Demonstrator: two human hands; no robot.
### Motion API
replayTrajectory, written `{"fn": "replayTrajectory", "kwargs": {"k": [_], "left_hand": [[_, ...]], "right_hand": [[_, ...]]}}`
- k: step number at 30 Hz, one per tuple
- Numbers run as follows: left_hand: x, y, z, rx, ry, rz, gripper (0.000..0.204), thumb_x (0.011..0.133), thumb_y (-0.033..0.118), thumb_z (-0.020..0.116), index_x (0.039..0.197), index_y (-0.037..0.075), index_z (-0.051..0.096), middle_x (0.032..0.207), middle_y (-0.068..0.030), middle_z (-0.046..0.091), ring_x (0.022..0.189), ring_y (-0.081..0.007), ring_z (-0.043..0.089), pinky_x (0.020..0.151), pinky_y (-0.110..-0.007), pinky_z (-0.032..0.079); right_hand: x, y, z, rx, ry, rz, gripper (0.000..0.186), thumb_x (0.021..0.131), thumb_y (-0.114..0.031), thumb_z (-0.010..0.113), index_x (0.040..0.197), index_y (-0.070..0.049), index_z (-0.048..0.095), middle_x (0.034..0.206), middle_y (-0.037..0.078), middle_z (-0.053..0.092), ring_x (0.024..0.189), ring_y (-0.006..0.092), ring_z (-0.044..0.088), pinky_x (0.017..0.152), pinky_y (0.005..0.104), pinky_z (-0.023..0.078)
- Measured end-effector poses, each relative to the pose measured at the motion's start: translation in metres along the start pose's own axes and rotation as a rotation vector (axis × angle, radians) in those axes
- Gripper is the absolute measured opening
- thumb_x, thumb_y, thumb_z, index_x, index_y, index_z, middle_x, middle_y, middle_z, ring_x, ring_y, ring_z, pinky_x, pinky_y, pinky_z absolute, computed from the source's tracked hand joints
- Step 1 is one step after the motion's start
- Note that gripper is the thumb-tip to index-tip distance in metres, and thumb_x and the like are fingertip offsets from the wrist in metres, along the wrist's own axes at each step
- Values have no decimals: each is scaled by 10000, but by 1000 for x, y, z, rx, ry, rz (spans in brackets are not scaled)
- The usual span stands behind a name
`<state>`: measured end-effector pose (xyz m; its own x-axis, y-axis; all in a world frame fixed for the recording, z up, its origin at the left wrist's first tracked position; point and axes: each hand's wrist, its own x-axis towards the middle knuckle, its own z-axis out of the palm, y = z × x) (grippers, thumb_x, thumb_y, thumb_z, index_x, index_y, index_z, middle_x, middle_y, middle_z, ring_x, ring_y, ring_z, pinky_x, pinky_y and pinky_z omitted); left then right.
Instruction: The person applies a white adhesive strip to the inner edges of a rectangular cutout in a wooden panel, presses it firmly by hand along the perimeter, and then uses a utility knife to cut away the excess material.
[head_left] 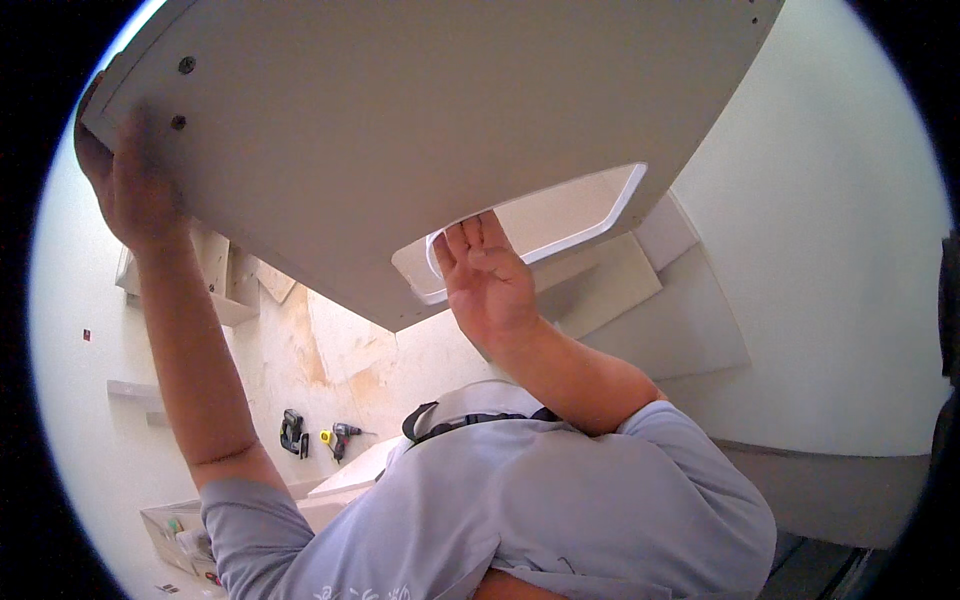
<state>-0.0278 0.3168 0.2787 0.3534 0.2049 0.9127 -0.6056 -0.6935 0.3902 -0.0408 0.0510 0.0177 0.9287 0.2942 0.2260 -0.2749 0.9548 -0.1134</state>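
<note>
Overhead hangs a large pale grey board [420, 110], seemingly the underside of a cabinet, tilted and filling the upper view. Two screw heads [187, 65] show near its left end. My left hand [145, 205] is wrapped around that left edge, its fingertips partly hidden behind it. Toward the board's near side is a long cutout with a white rim [590, 232]. My right hand [490, 285] is at this opening, palm toward me, with the fingers reaching up into it and against its far edge. The fingertips are hidden.
Below on the floor lie a drill [343, 438], a black power tool [291, 432] and a small yellow item [326, 437]. Pale boards [670, 325] lie at the right, beside the wall [840, 240]. A box of odds and ends [178, 535] is lower left; an open-fronted cabinet piece [235, 290] stands left.
</note>
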Motion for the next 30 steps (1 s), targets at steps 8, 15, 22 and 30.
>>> {"fn": "replayTrajectory", "kwargs": {"k": [8,15,22,30], "left_hand": [[4,-10,3,32,-23,37,614,888,233,692,1448,86,487,1344,-142,571,1190,-300,566,1020,-453,478],[-7,8,32,-162,12,-1,585,908,211,677,1442,61,491,1352,-138,573,1207,-295,564,1043,-434,458],[-7,17,36,-195,-9,-10,568,919,205,664,1441,59,493,1341,-143,581,1166,-285,581,1004,-421,479],[-18,26,62,-188,27,6,611,905,235,675,1462,85,472,1344,-138,566,1160,-286,576,989,-432,491]], "right_hand": [[5,-8,-5,28,-6,50,646,788,-9,596,1415,-118,482,1248,-32,590,1187,126,542,1133,318,353],[13,2,-16,16,-65,38,610,814,9,550,1414,-77,483,1395,19,572,1327,172,497,1191,356,304],[20,16,-21,-1,-68,56,747,782,41,513,1512,-81,417,1464,46,530,1368,210,476,1121,308,365],[25,13,-23,-40,-35,88,762,746,69,503,1490,-80,437,1459,52,529,1345,210,493,1081,320,394]]}}
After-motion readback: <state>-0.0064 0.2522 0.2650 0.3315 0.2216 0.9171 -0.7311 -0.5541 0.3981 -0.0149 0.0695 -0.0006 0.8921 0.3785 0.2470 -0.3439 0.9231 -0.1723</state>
